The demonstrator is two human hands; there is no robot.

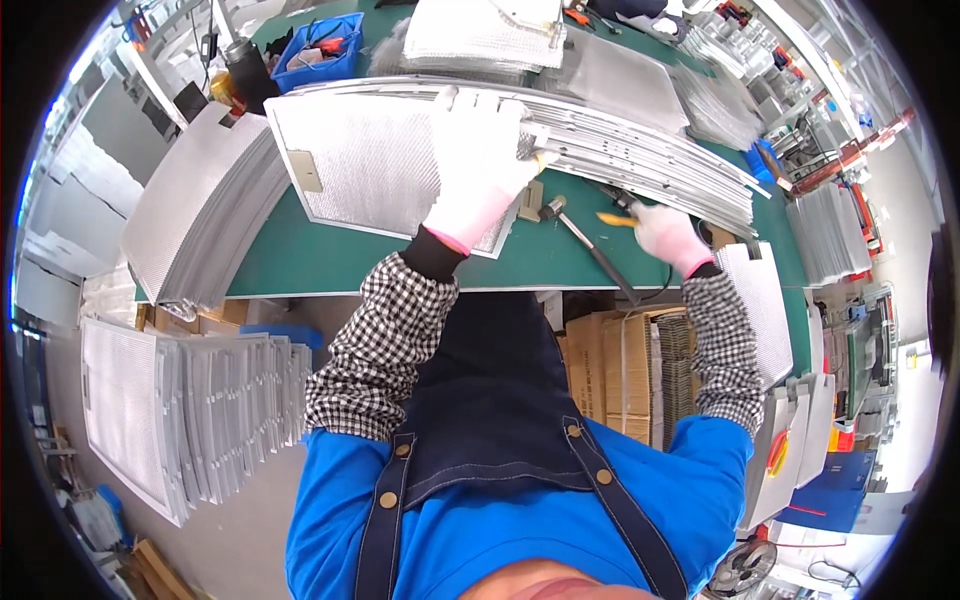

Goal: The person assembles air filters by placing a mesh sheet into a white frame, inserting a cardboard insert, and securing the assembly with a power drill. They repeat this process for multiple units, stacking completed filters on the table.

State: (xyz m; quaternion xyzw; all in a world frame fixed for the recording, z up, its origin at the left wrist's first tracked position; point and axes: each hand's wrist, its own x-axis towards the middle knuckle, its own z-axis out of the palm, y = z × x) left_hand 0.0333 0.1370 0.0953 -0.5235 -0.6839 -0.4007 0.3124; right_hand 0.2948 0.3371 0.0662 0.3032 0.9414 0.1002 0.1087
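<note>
The left hand (482, 160) lies across a framed mesh panel (370, 160), fingers nearly together at its far edge; whether they clamp it, I cannot tell. The right hand (665, 237) is curled around a dark tool (620, 198), a hammer (590, 243) lying just left of it. Beyond and left of the left hand, a blue bin (322, 77) contains red-handled tools (330, 45).

You wear white gloves (478, 165) with pink cuffs (447, 241), black-and-white checked oversleeves (365, 345), a blue top (530, 520) and a dark apron (490, 390) with studded straps (640, 535).
</note>
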